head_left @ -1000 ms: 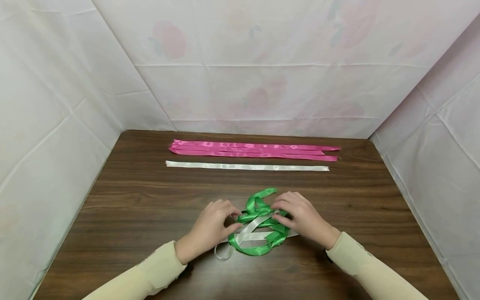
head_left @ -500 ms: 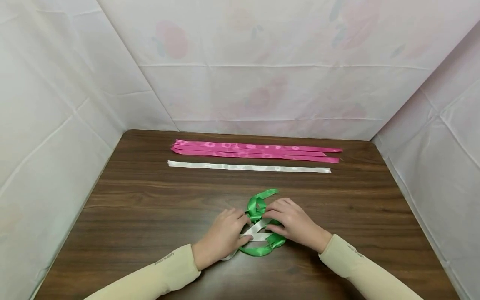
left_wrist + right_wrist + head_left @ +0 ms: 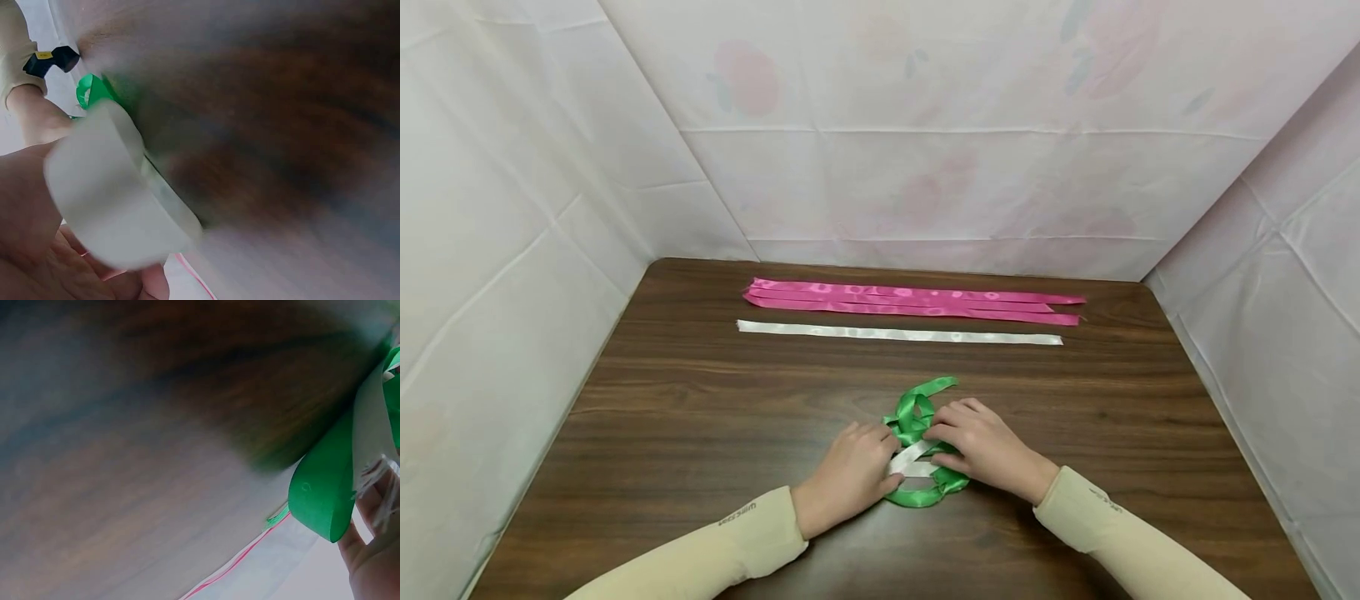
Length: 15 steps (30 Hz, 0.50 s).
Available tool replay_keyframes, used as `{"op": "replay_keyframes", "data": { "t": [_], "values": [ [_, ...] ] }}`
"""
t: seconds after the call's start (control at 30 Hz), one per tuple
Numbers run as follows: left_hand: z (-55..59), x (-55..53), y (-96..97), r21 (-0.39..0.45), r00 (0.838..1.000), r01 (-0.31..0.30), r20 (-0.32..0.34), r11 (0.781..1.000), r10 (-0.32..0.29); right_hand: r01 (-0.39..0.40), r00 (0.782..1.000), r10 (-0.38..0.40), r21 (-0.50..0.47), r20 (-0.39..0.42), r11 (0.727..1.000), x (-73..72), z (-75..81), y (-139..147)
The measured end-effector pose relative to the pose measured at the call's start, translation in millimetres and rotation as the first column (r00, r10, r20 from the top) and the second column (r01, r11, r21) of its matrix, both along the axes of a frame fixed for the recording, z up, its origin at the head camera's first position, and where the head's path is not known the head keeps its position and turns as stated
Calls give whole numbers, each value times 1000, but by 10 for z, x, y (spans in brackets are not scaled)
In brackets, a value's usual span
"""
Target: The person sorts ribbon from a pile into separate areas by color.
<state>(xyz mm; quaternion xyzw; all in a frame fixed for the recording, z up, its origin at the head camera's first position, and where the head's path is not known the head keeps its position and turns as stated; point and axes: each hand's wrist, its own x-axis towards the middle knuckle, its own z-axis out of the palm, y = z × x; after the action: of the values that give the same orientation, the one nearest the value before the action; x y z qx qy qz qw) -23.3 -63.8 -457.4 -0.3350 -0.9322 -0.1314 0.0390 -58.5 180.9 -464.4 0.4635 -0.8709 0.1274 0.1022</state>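
A tangled heap of green ribbons (image 3: 917, 417) and white ribbons (image 3: 912, 458) lies on the brown table between my two hands. At the heap's left side, my left hand (image 3: 853, 471) holds ribbon between thumb and curled fingers. My right hand (image 3: 981, 446) grips the heap from the right, fingertips over the crossing strips. In the left wrist view a loop of white ribbon (image 3: 106, 194) bulges out beside the palm. A green ribbon loop (image 3: 325, 478) and a frayed white ribbon end (image 3: 372, 434) show close to the fingers in the right wrist view. Fingertips are partly hidden by ribbon.
Farther back, several pink ribbons (image 3: 910, 302) lie flat side by side. One straight white ribbon (image 3: 898, 333) lies parallel in front of them. Pale cloth (image 3: 925, 167) hangs behind the wood-grain table (image 3: 662, 417) and at both sides.
My left hand has moved right onto the heap, and the right hand has moved slightly left. Both have closed in on the ribbons, bunching them more tightly; the back row stays put.
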Motion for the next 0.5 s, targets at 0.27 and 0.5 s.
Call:
{"op": "replay_keyframes", "data": {
  "t": [0.27,0.5],
  "values": [
    [0,2,3,37,1000,25,-19,999,-24,20,999,-18,41,-35,999,4,-15,-5],
    [24,2,33,12,1000,18,22,1000,-18,18,997,-15,33,-70,999,19,-9,-9]
  ]
}}
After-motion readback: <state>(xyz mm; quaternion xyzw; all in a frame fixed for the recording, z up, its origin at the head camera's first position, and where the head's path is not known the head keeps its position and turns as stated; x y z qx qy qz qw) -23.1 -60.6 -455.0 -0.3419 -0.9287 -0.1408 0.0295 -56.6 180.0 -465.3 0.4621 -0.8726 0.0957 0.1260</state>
